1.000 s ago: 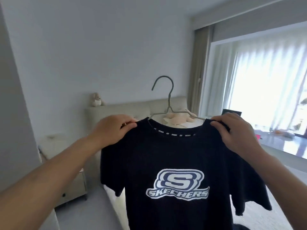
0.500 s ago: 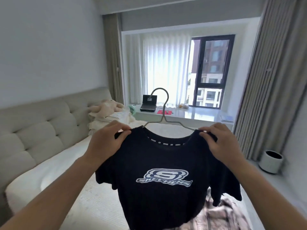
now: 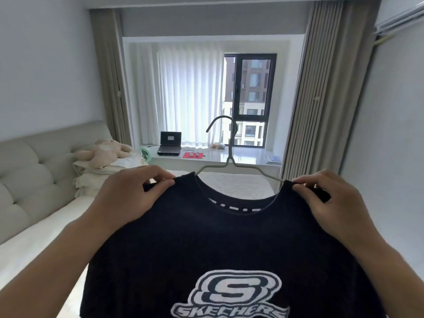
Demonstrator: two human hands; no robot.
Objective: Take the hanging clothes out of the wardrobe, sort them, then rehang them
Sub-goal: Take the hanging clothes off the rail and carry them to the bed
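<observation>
— So, where is the T-shirt (image 3: 229,249) right now?

— Up in the air in front of the person, above the bed (image 3: 46,237), with the printed logo facing the camera. It hangs on a thin wire hanger (image 3: 230,157) whose hook stands up above the neckline.

— And the hands?

— Each one is at a shoulder of the shirt. The left hand (image 3: 130,198) pinches the dark fabric at the left shoulder seam, thumb and forefinger meeting right at the edge of the collar. The right hand (image 3: 330,203) does the same on the other side, fingers curled over the shoulder, fingertips just beside the point where the hanger wire slips under the cloth.

— Are the fingers on the hanger itself?

— Cannot tell; the wire runs under the fabric where they grip.

— What lies behind?

— A laptop (image 3: 169,144) on the window ledge (image 3: 247,157), a plush toy (image 3: 103,152) on pillows, and curtains (image 3: 316,99) to the side.
</observation>
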